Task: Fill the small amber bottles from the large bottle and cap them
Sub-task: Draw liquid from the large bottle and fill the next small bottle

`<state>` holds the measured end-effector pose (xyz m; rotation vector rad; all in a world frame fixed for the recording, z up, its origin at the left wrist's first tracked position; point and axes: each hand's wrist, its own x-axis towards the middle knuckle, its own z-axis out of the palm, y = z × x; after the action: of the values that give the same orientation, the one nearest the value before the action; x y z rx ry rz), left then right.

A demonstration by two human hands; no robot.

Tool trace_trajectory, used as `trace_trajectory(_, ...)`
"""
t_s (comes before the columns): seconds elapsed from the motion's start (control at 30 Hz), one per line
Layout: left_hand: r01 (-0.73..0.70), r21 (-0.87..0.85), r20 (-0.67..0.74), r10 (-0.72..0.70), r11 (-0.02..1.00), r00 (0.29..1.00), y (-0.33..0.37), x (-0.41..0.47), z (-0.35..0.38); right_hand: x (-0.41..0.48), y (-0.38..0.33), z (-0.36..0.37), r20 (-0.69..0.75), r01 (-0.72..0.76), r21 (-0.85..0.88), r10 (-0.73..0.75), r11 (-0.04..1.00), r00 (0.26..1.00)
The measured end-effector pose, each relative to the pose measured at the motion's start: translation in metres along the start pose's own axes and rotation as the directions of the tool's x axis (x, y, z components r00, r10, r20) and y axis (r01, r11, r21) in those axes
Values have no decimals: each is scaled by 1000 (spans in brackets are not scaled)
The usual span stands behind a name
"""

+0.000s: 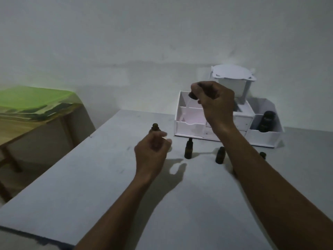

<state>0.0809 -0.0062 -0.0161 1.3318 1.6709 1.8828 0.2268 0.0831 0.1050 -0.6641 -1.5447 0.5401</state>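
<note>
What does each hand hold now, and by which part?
The right hand holds a dropper by its dark cap, pinched in the fingers. The left hand grips a small amber bottle around its body; only the neck shows.

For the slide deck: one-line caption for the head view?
Left hand holds a small bottle on the table; right hand lifts a dropper cap above it.

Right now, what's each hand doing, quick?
Left hand: closed around a small amber bottle.
Right hand: fingers pinched on a dark dropper cap, raised.
</note>
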Motion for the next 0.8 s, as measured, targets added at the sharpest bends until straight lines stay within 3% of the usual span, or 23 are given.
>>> trace_trajectory(0.13, 150, -34, 336, -130, 988, 933, 19, -28, 41, -12, 25, -46, -55, -30, -87, 26, 996, 998)
trace_trajectory(0.23, 194, 40, 468, -190, 980, 863, 25, -44, 76, -20, 43, -76, -136, -96, -91, 83, 991, 987)
trace_trajectory(0.57, 395, 45, 434, -374, 918, 820, 33, -40, 135, -26, 72, -109, -218, -148, -139, 115, 979, 969)
trace_trajectory(0.8, 342, 77, 417, -341, 937, 842, 17, -35, 147, -25, 76, -111, -210, -145, -117, 118, 983, 971)
